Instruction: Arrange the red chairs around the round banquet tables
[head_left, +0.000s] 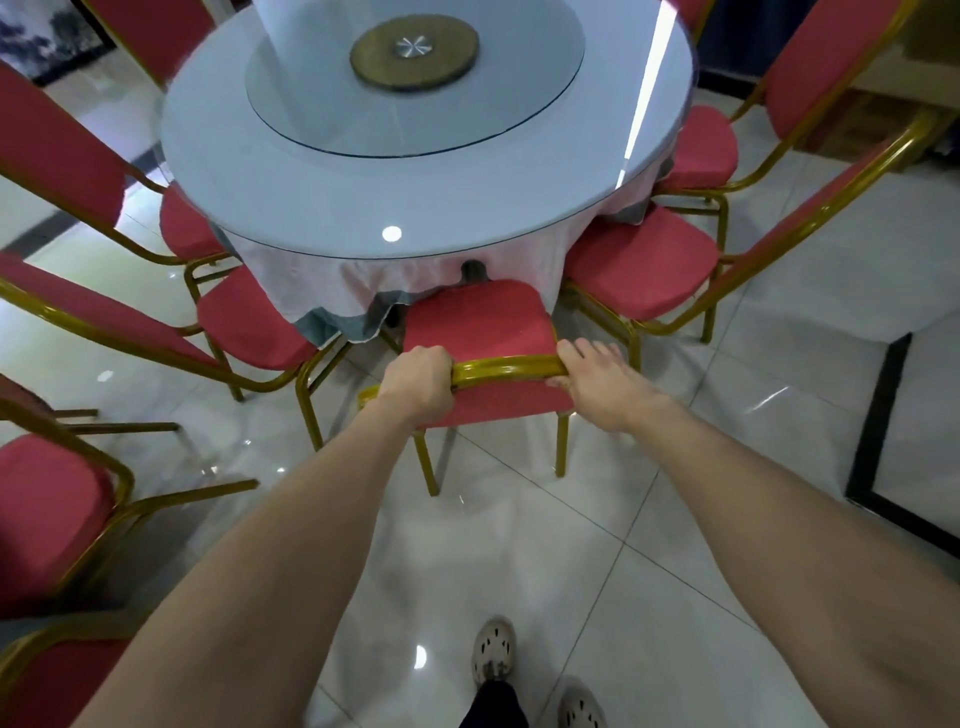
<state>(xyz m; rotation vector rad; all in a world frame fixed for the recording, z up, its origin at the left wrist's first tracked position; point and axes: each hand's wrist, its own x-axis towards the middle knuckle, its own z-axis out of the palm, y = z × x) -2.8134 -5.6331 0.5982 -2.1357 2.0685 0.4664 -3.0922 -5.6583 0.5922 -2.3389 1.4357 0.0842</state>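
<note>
Room: banquet hall with a glossy pale tiled floor (571, 545), ceiling lights mirrored in it, a black strip (878, 415) inlaid at the right and a framed picture (47, 36) at the far left wall. Principal item: red chair (478, 322) with a gold metal frame, standing directly in front of the person, its seat front tucked just under the table's edge and touching the hanging tablecloth (291, 280). Hold: left hand (418, 387) clamped on the top rail (506, 370) of the backrest, fingers (431, 358) curled fully round it; right hand (597, 384) on the same rail's other end, fingers (587, 351) laid over the top and thumb beneath, a looser pinch. Two hands set apart on the rail probably serve to steer the chair square to the table and slide it in evenly. Adjoining: chair on the left (249, 317) and chair on the right (641, 265), both already angled in with seats at the cloth, which leaves this gap as the slot being filled. Table (311, 197): round, glass-topped, carrying a glass turntable (519, 119) with a brass hub (414, 52). Further red chairs ring the far side; more stand loose at the lower left. The person's shoes (493, 649) show at the bottom edge.
</note>
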